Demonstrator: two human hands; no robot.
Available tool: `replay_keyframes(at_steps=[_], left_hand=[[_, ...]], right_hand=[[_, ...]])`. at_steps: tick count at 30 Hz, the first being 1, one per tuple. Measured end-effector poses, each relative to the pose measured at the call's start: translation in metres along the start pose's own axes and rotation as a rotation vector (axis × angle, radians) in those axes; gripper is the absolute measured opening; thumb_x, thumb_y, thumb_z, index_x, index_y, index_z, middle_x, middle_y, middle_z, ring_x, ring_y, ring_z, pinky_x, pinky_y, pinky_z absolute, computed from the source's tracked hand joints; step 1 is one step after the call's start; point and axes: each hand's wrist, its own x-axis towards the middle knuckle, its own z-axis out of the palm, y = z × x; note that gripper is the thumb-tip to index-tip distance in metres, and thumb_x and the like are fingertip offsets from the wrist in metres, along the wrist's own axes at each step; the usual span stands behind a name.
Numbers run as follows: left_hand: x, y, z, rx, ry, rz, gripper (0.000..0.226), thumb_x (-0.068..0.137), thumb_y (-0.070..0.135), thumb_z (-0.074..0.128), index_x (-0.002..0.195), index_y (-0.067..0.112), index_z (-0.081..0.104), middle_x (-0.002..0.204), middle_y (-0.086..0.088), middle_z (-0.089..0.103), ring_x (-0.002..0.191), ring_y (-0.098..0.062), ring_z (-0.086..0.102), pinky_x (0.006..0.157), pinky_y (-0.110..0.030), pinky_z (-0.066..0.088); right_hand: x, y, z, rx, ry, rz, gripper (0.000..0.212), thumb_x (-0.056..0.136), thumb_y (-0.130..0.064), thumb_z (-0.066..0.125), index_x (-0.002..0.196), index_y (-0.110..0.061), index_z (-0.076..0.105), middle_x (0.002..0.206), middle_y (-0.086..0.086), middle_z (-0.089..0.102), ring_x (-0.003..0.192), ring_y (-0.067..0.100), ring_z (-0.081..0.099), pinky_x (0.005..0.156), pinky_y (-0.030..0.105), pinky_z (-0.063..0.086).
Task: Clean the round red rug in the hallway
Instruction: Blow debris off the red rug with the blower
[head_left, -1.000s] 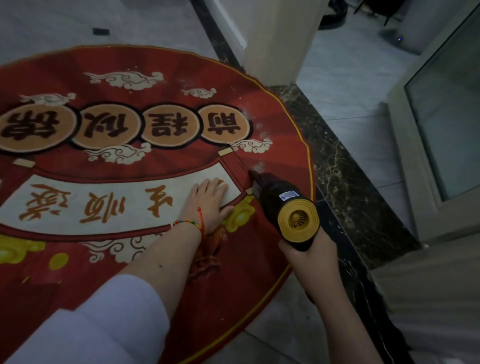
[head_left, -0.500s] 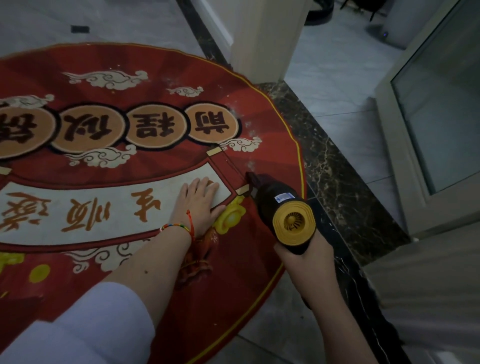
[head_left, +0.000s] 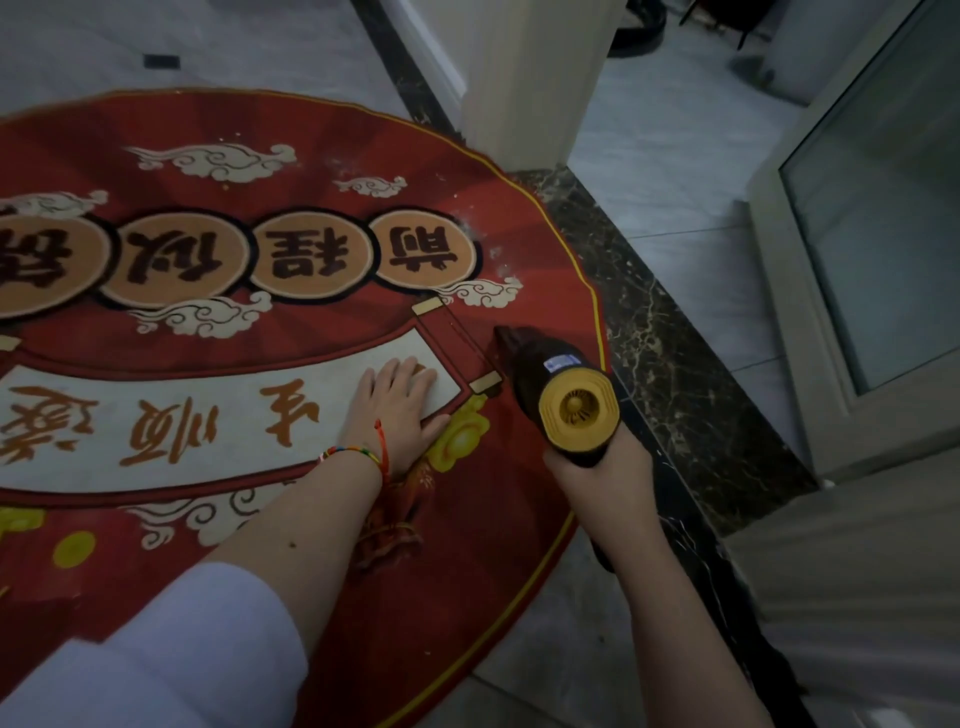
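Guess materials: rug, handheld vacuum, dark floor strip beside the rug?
Rug: short-pile woven or printed textile, matte; fuzzy surface holding pale crumbs. Handheld vacuum: likely moulded plastic, dark body with a smooth yellow vented end. Dark floor strip: polished stone, probably marble; pale veins, slight sheen.

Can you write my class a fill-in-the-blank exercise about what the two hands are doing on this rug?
1. The left hand lies flat on the round ____ rug.
2. The handheld vacuum is gripped by the ____ hand.
3. The vacuum's rear end cap is ____ in colour.
4. A beaded bracelet sits on the ____ wrist.

Missing words: red; right; yellow; left
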Motion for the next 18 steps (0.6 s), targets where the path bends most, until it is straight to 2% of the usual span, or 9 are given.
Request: replay_keyframes(at_steps=[3, 9, 18], left_hand=[[0.001, 0.000, -0.001, 0.009, -0.013, -0.003, 0.064, 0.096, 0.057, 0.029, 0.149, 0.023, 0.020, 0.157, -0.005, 0.013, 0.145, -0.026, 0.009, 0.117, -0.044, 0.009], [0.000, 0.000, -0.001, -0.002, -0.031, -0.009, 0.065, 0.096, 0.058, 0.028, 0.149, 0.023, 0.018, 0.158, -0.004, 0.011, 0.145, -0.026, 0.007, 0.117, -0.044, 0.007], [0.000, 0.008, -0.003, -0.003, -0.037, -0.042, 0.063, 0.095, 0.055, 0.032, 0.148, 0.022, 0.020, 0.157, -0.006, 0.013, 0.145, -0.028, 0.009, 0.116, -0.045, 0.011]], right_hand=[[0.012, -0.007, -0.001, -0.009, 0.012, 0.008, 0.027, 0.072, -0.018, 0.073, 0.097, -0.019, 0.062, 0.084, -0.007, 0.062, 0.078, 0.010, 0.057, 0.058, 0.017, 0.039], [-0.029, 0.004, -0.015, -0.013, -0.045, 0.024, 0.024, 0.070, -0.013, 0.073, 0.086, -0.020, 0.057, 0.074, -0.010, 0.058, 0.066, 0.003, 0.052, 0.052, 0.011, 0.036], [-0.033, -0.003, -0.018, -0.013, -0.040, 0.023, 0.022, 0.069, -0.016, 0.073, 0.082, -0.025, 0.057, 0.075, -0.011, 0.060, 0.071, 0.007, 0.055, 0.060, 0.022, 0.039]])
